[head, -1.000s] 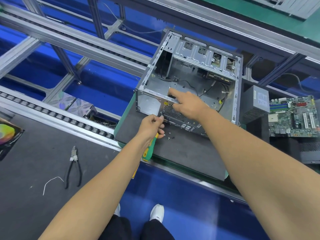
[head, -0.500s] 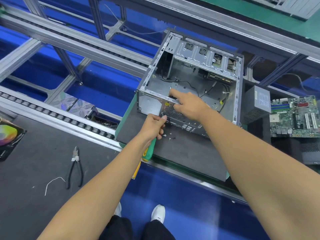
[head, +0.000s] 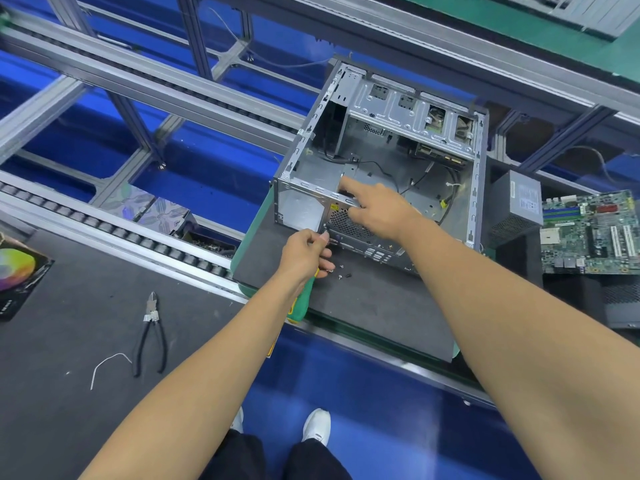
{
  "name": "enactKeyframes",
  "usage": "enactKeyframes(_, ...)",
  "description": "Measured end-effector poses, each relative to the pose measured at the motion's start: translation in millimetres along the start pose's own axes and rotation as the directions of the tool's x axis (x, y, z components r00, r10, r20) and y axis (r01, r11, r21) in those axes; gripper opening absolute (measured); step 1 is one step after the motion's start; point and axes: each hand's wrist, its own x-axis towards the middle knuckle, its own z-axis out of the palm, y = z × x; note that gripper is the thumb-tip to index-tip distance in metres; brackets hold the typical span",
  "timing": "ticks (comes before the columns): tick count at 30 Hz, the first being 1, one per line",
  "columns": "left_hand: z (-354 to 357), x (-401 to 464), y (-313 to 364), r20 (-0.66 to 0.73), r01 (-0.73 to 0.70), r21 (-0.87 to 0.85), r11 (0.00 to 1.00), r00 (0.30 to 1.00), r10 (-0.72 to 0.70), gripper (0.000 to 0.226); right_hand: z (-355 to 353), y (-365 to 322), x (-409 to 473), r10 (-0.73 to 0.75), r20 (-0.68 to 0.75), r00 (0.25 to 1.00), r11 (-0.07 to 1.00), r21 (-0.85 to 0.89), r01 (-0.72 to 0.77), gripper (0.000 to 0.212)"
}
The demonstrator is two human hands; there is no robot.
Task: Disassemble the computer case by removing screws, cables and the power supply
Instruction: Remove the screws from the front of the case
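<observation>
Grey steel computer case (head: 377, 174) is stood open on the dark mat (head: 363, 306), its rear panel braced by the right hand (head: 377, 211), whose fingers are laid straight across the top rail. The green-handled screwdriver (head: 303, 301) is clamped in the left hand (head: 306, 252), tip at the rear panel beside the fan grille. The driver is best kept square to the screw, pressed firmly, with loosened screws (head: 341, 271) collected from the mat.

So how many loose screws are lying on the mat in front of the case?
3 that I can make out, clustered on the mat just right of the left hand: one, one, and a dark one. More may be hidden under that hand.
</observation>
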Motion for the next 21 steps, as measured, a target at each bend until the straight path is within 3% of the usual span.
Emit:
enactKeyframes(7, 0, 3, 3, 0.036, 0.04, 0.073, 0.996, 0.998, -0.043, 0.036, 0, 0, 0, -0.006, -0.006, 1.0, 1.0, -0.005, 0.006, 0.03)
enactKeyframes(16, 5, 0, 4, 0.042, -0.075, 0.055, 0.996, 0.996, 0.073, 0.019, 0, -1, -1, -0.009, -0.001, 1.0, 1.0, 0.002, 0.009, 0.028)
enactKeyframes(21, 12, 2, 0, -0.041, -0.098, 0.051, 0.994, 0.994, 0.1, 0.019, -1, -2, -1, -0.002, -0.003, 1.0, 1.0, -0.001, 0.002, 0.029)
